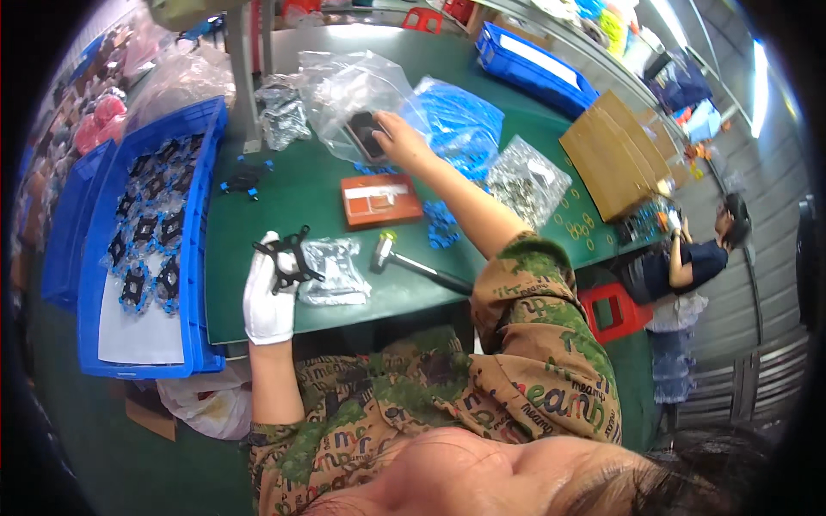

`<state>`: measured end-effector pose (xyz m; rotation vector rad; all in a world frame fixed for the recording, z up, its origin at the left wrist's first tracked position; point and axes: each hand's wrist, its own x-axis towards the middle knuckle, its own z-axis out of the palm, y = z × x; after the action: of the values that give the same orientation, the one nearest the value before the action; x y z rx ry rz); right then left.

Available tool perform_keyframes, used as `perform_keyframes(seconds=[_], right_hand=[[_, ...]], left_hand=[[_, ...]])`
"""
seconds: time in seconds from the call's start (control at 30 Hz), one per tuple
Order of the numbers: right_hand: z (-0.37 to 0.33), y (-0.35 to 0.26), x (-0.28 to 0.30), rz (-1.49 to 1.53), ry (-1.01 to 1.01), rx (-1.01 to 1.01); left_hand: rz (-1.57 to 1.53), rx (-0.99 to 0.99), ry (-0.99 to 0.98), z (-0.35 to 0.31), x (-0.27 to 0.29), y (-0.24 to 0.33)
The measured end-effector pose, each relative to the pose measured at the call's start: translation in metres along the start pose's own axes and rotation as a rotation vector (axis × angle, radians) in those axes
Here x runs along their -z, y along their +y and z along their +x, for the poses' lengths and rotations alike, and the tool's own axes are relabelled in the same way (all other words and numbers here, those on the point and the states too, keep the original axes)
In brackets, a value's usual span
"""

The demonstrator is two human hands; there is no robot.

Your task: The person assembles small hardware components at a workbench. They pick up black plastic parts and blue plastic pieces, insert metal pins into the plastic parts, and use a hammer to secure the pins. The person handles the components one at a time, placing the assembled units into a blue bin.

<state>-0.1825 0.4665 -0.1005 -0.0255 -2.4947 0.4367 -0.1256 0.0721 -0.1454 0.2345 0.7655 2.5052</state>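
Note:
My left hand, in a white glove, holds a black X-shaped bracket with several arms between thumb and fingers. My bare right hand is stretched far across the table. Its fingertips are spread at the right edge of a dark, phone-like device beside a large clear plastic bag. Right of the bracket lies a small clear bag of silvery parts. A hammer with a yellow-green tip and black handle rests between my arms, below a red-brown box.
On the left, a blue crate holds several black brackets with blue ends. Blue pieces, a blue bag, a bag of metal parts, rubber rings and a cardboard box lie rightward. Another person works at far right.

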Motion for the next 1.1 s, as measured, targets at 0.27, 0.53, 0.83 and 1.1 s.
perform_keyframes(seconds=[0.27,0.53,0.83,1.1], right_hand=[[-0.2,0.012,0.184,0.146,0.087,-0.544],[-0.275,0.029,0.189,-0.305,0.073,-0.448],[-0.25,0.039,0.185,-0.431,-0.141,-0.37],[-0.275,0.008,0.211,-0.204,-0.293,-0.02]], left_hand=[[0.212,0.081,-0.205,-0.053,-0.036,-0.025],[0.647,0.354,-0.366,-0.113,-0.072,-0.119],[0.691,0.348,-0.345,-0.113,-0.086,-0.127],[0.618,0.403,-0.313,-0.115,-0.078,-0.129]])
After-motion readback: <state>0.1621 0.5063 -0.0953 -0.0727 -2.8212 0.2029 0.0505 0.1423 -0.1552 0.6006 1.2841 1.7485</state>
